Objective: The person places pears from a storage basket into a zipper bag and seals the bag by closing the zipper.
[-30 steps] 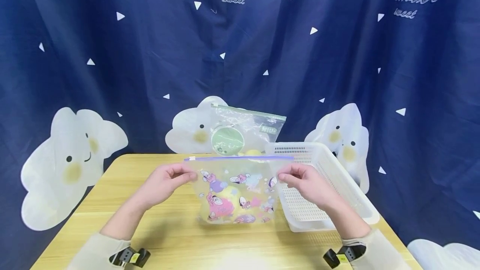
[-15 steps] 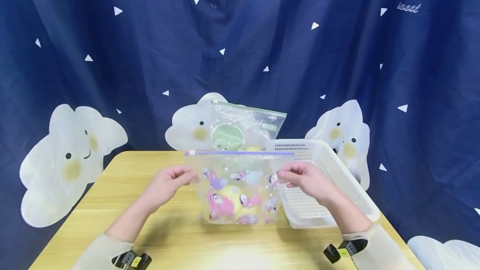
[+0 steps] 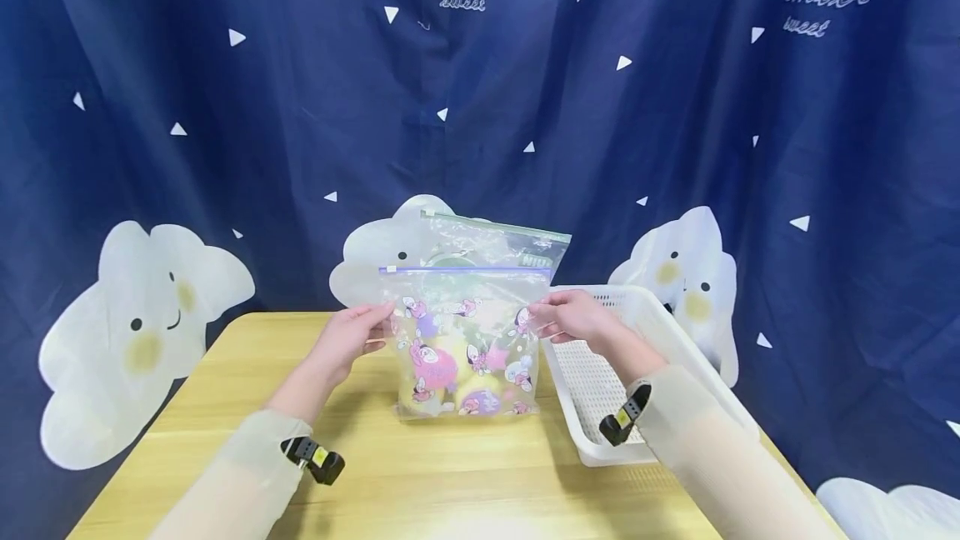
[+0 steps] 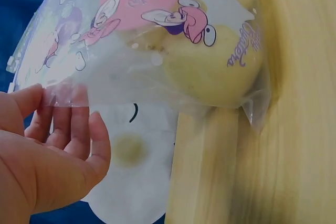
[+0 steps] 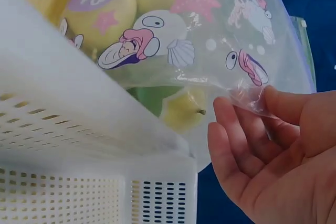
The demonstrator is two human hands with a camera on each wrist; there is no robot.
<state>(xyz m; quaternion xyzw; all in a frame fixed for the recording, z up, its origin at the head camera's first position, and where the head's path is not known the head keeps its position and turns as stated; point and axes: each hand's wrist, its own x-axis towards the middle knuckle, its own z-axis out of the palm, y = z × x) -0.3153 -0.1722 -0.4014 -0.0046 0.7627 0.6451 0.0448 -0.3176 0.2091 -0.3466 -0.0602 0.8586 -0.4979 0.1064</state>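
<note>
A clear zip bag (image 3: 450, 340) with a purple slider top and pink cartoon prints stands upright over the table. Several yellow fruits (image 4: 210, 77) bulge in its lower part. My left hand (image 3: 351, 338) pinches its left side edge between thumb and fingers, below the zip. On the opposite edge, my right hand (image 5: 273, 145) pinches the film the same way. Just behind stands a second clear zip bag (image 3: 495, 233) with a green top, partly hidden by the first. A yellow fruit with a stem (image 5: 185, 109) shows in it in the right wrist view.
A white perforated plastic basket (image 3: 592, 450) sits at the right, close beside the bags and under my right forearm. The wooden table (image 3: 225, 407) ends at the back before a dark blue cloud-print curtain (image 3: 300, 107).
Both hands have carried the purple-topped bag away from me and slightly left, drawing nearer each other. It now covers more of the green-topped bag, which has stayed put.
</note>
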